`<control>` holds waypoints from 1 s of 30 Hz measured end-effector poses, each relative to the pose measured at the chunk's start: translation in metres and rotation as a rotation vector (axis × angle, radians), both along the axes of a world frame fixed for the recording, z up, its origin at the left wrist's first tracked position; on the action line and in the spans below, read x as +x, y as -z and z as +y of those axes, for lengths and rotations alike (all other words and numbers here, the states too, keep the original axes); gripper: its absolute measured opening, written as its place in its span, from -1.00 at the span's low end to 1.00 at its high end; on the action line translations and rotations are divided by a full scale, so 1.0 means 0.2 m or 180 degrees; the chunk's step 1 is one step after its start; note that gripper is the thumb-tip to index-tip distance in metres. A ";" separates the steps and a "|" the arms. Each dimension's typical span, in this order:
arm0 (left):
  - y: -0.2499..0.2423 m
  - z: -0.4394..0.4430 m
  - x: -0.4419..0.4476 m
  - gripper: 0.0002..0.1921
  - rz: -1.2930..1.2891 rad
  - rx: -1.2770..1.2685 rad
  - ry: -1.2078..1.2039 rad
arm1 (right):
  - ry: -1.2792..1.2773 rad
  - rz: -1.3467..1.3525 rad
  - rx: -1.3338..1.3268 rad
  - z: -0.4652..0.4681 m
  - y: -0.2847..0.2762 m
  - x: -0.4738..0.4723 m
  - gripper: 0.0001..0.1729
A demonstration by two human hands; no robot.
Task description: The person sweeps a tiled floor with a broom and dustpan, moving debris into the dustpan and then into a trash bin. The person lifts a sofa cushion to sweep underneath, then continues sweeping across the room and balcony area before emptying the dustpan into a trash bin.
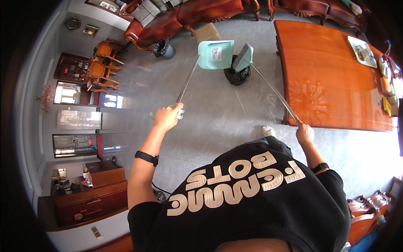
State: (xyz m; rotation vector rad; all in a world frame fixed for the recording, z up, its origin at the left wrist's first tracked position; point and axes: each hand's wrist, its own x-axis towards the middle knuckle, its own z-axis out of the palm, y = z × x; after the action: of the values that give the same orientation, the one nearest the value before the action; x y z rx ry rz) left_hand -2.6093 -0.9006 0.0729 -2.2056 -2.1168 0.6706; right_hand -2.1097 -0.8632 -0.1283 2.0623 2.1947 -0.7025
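My left hand (166, 118) grips the long metal handle of a mint-green dustpan (206, 60), whose pan bears a white label. In my right hand (304, 132) is the metal handle of a broom (245, 60) with a mint-green head and grey bristles. The broom's bristles face the pan, with a small gap between them. Behind and below both heads, a black plastic bag (237, 78) is partly hidden; whether it lines a bin I cannot tell.
A polished wooden table (340, 88) stands at the right, holding a white tray (362, 52). A lined bin (169, 52) and a tan box-like object (207, 32) sit near the leather sofa (201, 14). Wooden chairs (102, 69) stand left; grey floor (201, 100) spreads before me.
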 end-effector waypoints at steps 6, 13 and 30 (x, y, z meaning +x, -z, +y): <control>-0.03 0.02 0.04 -0.52 0.0008 -0.0013 0.0067 | 0.0207 0.0224 -0.0243 0.04 0.02 -0.19 -0.32; -0.01 0.01 0.06 -0.51 -0.0082 0.0004 0.0039 | -0.0041 -0.0185 -0.0198 0.05 0.00 -0.18 -0.34; 0.04 0.00 0.01 -0.54 -0.0220 0.0250 0.0213 | -0.0128 0.0377 -0.0235 0.03 0.12 -0.40 -0.28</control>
State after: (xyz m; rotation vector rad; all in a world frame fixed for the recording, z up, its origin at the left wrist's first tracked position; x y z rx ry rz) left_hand -2.6063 -0.9013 0.0642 -2.2779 -2.0511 0.5058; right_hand -2.1899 -0.8571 -0.1513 1.9845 2.2268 -0.9092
